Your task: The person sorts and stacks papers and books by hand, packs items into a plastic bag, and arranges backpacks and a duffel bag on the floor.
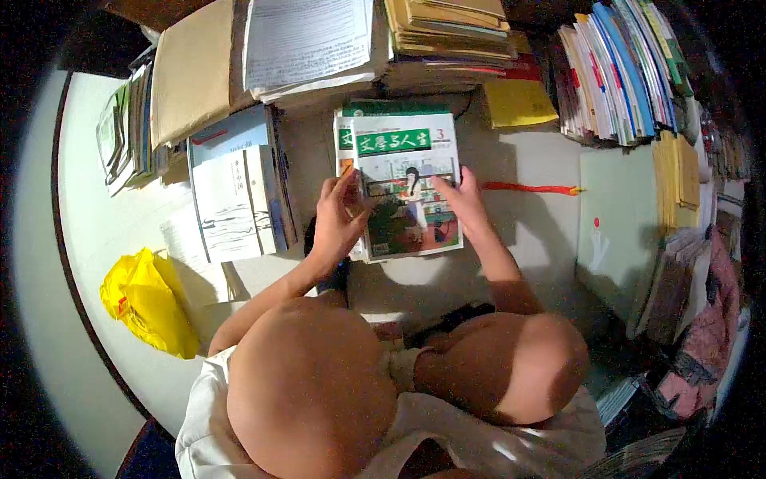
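Note:
Between my two hands is a small stack of magazines [411, 191]; the top one has a green title band, a large 3 and a drawn figure in front of shelves. My left hand [339, 215] grips the stack's left edge, fingers bent over the cover of a magazine that sticks out beneath the top one. At the right edge, my right hand [464, 206] holds the stack with its thumb on the cover and its other fingers mostly hidden. A dark green cover [399, 106] shows just beyond the stack's top edge.
Piled books [231, 195] and a yellow plastic bag [148, 299] lie to the left. Printed papers [307, 44] and brown envelopes [447, 32] are stacked at the back. Upright booklets [614, 72] and a pale green folder [618, 231] stand right, near a red cord [531, 188].

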{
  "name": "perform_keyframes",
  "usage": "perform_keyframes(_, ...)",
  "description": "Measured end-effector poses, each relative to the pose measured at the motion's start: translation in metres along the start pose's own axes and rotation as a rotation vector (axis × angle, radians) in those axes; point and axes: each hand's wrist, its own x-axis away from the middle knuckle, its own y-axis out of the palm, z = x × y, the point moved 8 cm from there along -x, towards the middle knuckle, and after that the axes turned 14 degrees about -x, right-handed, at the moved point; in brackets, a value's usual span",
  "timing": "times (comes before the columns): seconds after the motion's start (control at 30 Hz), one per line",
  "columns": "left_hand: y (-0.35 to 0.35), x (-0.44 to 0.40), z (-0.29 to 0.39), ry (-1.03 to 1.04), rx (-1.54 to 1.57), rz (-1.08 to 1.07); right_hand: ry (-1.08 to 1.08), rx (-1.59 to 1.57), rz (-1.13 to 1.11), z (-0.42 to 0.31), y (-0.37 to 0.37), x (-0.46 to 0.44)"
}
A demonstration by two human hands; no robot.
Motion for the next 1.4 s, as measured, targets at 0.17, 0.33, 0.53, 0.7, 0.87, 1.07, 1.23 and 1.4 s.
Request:
perform_keyframes(0.17, -0.017, 0.006, 0.020, 0.276, -0.403, 0.267, -0.086, 0.211, 0.000, 0.019, -0.020, -0.006)
perform_keyframes(0.33, -0.009, -0.003, -0.015, 0.102, 0.046, 0.203, -0.055, 0.084, -0.114, 0.005, 0.004, 0.018)
perform_keyframes(0.53, 0.004, -0.009, -0.018, 0.061, 0.277, 0.243, -0.156, 0.026, -0.084, 0.007, 0.008, 0.027)
perform_keyframes(0.7, 0.026, -0.021, -0.009, 0.066, 0.380, 0.088, -0.007, -0.157, 0.017, 0.009, 0.003, 0.032)
perform_keyframes(0.87, 0.027, -0.019, -0.010, 0.074, 0.372, 0.044, 0.089, -0.255, -0.046, 0.018, -0.002, 0.024)
perform_keyframes(1.07, -0.003, -0.011, 0.017, 0.236, -0.276, 0.338, -0.029, -0.150, -0.052, 0.000, 0.010, 0.036)
perform_keyframes(1.23, -0.003, -0.008, 0.010, 0.241, -0.197, 0.333, -0.020, -0.126, -0.053, 0.005, 0.009, 0.033)
perform_keyframes(1.4, -0.018, -0.008, 0.025, 0.235, 0.162, 0.323, -0.003, -0.163, -0.131, 0.002, 0.016, 0.031)
